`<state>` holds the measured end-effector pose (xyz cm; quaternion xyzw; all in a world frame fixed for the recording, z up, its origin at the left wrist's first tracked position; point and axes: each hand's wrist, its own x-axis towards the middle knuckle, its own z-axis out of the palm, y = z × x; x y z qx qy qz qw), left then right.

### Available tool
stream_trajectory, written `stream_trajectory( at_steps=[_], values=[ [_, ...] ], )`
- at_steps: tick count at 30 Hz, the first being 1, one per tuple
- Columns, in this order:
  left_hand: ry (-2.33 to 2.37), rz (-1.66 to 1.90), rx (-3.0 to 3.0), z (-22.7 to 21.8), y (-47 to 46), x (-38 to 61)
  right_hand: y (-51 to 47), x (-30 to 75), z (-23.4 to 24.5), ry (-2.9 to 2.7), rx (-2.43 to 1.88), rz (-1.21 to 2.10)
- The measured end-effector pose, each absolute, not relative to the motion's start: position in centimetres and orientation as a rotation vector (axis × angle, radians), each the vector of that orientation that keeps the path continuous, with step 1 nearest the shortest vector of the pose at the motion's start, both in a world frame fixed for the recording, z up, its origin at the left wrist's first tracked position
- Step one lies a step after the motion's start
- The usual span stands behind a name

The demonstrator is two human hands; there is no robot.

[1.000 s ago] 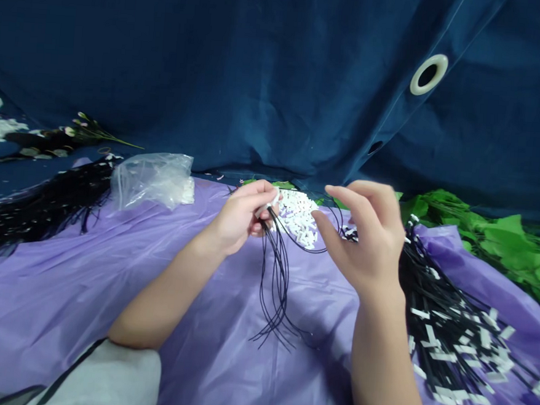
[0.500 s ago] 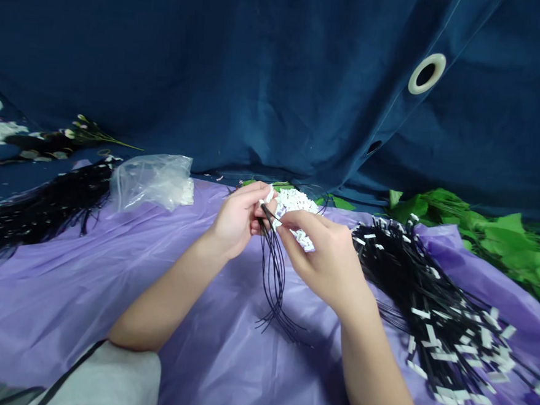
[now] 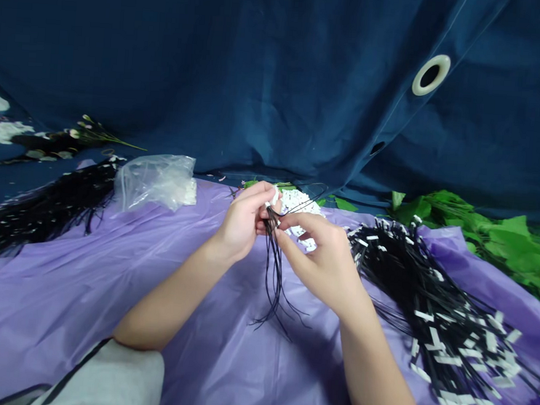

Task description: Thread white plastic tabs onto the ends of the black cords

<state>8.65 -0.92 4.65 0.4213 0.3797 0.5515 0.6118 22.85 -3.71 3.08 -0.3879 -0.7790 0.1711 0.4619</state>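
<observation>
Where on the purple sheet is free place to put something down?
The purple sheet is bare between the clear bag and the left arm. Right of the right hand the black strands with white tags crowd it.

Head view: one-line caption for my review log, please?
Left hand pinches a bundle of black cords while right hand works at its top.

The left hand (image 3: 245, 222) and right hand (image 3: 324, 262) cover the top ends of the black cords (image 3: 275, 277), so the grip there is hidden. The right hand also hides the near part of the white clips (image 3: 298, 199). The tagged cord pile (image 3: 434, 300) runs off the right edge. The bag (image 3: 154, 181) contents are too blurred to tell.
</observation>
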Motion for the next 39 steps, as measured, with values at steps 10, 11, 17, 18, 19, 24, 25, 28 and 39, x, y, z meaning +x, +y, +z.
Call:
stream_trajectory(
  at_steps=[10, 11, 17, 18, 19, 24, 25, 28, 39],
  values=[
    [0.872, 1.198, 0.932, 4.4, -0.6, 8.7, -3.5, 22.8, 2.6, -1.951, -1.059, 0.320],
    [0.872, 1.190, 0.930, 4.3, -0.6, 8.7, -3.6, 22.7, 2.6, -1.951, -1.086, 0.319],
    [0.925, 1.178, 0.895, 4.2, -0.3, 8.7, -3.7, 22.2, 2.4, -1.974, -1.258, 0.121],
    [0.932, 1.181, 0.885, 4.2, -0.3, 8.7, -3.7, 22.1, 2.4, -1.988, -1.273, 0.046],
    [0.937, 1.181, 0.876, 4.2, -0.3, 8.7, -3.7, 22.0, 2.3, -2.000, -1.284, -0.029],
    [0.938, 1.162, 0.858, 4.0, 0.0, 8.8, -3.5, 21.5, 2.4, -2.038, -1.407, -0.275],
    [0.941, 1.159, 0.858, 4.0, 0.1, 8.8, -3.5, 21.5, 2.4, -2.047, -1.437, -0.272],
    [0.960, 1.154, 0.870, 3.9, 0.1, 9.0, -3.6, 21.5, 2.5, -2.041, -1.482, -0.175],
    [1.056, 1.186, 1.037, 3.6, -0.2, 9.2, -3.0, 23.8, 3.1, -1.961, -1.309, 0.511]
  ],
)
